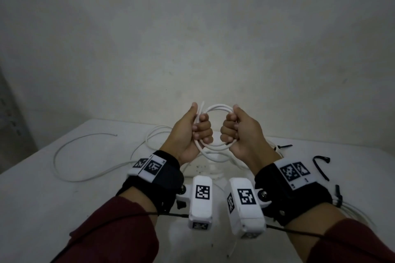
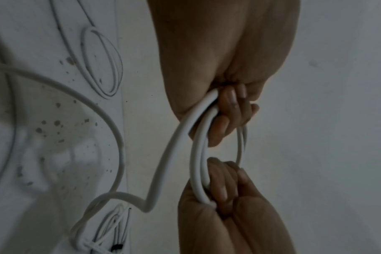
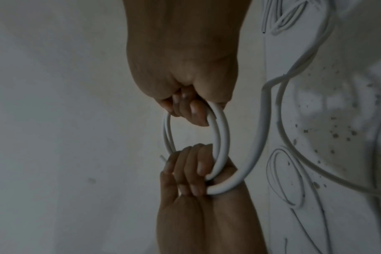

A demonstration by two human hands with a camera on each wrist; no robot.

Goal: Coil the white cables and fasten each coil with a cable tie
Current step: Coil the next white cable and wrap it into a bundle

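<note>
Both hands hold a small coil of white cable [image 1: 217,107] up above the white table [image 1: 42,198]. My left hand [image 1: 201,132] grips the coil's left side, and a short cable end sticks up beside its thumb. My right hand [image 1: 230,132] grips the right side. In the left wrist view the coil [image 2: 197,154] runs from the left hand's fingers [image 2: 228,103] to the right hand [image 2: 220,185], and its tail [image 2: 168,163] drops to the table. The right wrist view shows the coil [image 3: 222,137] between the right hand [image 3: 185,106] and the left hand [image 3: 189,171].
A loose white cable [image 1: 62,147] curves over the table's left part. More white loops [image 1: 156,134] lie behind the left hand. Black cable ties [image 1: 320,164] lie at the right, one [image 1: 338,193] on a white bundle beside my right wrist. A grey wall stands close behind the table.
</note>
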